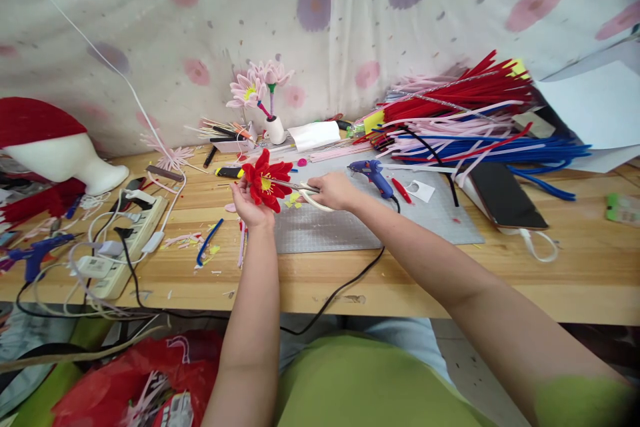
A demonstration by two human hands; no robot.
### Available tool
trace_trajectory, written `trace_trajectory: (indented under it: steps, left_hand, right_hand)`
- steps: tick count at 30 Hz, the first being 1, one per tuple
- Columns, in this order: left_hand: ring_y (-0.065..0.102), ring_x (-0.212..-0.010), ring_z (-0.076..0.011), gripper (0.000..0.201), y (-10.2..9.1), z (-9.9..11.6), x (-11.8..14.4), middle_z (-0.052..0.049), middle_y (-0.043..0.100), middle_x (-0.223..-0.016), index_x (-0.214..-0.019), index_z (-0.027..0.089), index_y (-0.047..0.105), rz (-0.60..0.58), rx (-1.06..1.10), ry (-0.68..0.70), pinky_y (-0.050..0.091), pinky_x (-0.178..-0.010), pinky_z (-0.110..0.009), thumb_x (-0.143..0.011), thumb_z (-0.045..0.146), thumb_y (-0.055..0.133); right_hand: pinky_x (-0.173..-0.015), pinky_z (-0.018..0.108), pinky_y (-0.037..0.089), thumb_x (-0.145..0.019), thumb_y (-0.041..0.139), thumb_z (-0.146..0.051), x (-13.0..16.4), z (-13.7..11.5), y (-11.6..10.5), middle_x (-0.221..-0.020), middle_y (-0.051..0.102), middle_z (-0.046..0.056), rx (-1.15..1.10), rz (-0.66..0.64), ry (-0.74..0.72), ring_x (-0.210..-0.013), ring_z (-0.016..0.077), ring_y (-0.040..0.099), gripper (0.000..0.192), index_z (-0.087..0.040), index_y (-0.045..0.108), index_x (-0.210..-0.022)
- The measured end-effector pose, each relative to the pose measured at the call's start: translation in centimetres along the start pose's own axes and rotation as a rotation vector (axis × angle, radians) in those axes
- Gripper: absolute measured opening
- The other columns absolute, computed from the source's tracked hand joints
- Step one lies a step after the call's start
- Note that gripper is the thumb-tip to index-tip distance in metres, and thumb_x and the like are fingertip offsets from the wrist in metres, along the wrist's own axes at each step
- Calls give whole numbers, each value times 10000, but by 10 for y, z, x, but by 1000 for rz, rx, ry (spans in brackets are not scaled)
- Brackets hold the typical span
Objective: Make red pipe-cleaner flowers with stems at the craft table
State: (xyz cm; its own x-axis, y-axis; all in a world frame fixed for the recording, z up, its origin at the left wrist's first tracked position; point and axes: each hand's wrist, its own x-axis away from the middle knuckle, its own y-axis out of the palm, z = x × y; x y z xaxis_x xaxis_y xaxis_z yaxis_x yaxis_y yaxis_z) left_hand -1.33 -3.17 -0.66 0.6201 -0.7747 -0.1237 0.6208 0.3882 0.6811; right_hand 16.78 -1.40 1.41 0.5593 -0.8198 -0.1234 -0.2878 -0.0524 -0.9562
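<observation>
A red pipe-cleaner flower (257, 181) with a yellow centre faces up over the left edge of the grey cutting mat (330, 230). My left hand (253, 208) grips it from below, its fingers partly hidden behind the petals. White-handled scissors (316, 199) are in my right hand (333, 191), with the fingers closed round the handles. The blades reach across the petals to the flower's yellow centre. Small yellow scraps (293, 201) lie on the mat under the scissors. A blue glue gun (373, 177) rests just right of my right hand.
Bundles of red, pink and blue pipe cleaners (450, 113) are heaped at the back right, near a black phone (505, 195). Pink flowers stand in a small white vase (275, 129). A cabled power strip (133, 247) and a white foam head (70, 160) occupy the left.
</observation>
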Motion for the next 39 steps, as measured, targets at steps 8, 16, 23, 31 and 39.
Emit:
trace_trajectory:
  steps: [8,16,23,31,39]
  left_hand:
    - [612,-943,-161,411,-1,11,-4,-48,663,-897,-818,196,575,13,31,-80,470,-850,-328,-836,532,339]
    - [551,-1077,-218,493,2,27,0,-84,636,-1069,-994,191,590,-38,203,-291,417,-926,-406,-817,545,296]
    - [524,-1119,-176,442,-4,24,-6,-40,631,-1105,-982,227,595,-102,218,-181,373,-971,-370,-841,498,276]
    - [556,-1074,-228,485,-9,33,-21,-97,644,-1046,-865,185,612,-105,78,-122,405,-929,-411,-780,588,357]
    - [577,-1035,-216,506,-13,30,-22,-92,666,-985,-866,172,626,-99,72,-157,413,-934,-393,-790,594,358]
  right_hand:
    - [-529,233,191,-766,393,-660,5,13,2,-664,622,27,-111,136,16,-584,119,495,528,-188,630,-767]
    - [-527,224,201,-762,436,-619,14,28,11,-623,591,11,-195,246,71,-566,111,463,459,-192,599,-715]
    - [-530,224,218,-768,434,-608,18,37,19,-670,614,19,-207,258,147,-579,117,477,454,-184,592,-724]
    - [-569,236,274,-806,361,-600,20,28,24,-794,668,48,-74,135,246,-714,166,585,471,-196,603,-820]
    - [-655,292,394,-814,440,-401,11,21,28,-964,655,153,103,-1,449,-876,258,622,388,-109,529,-1055]
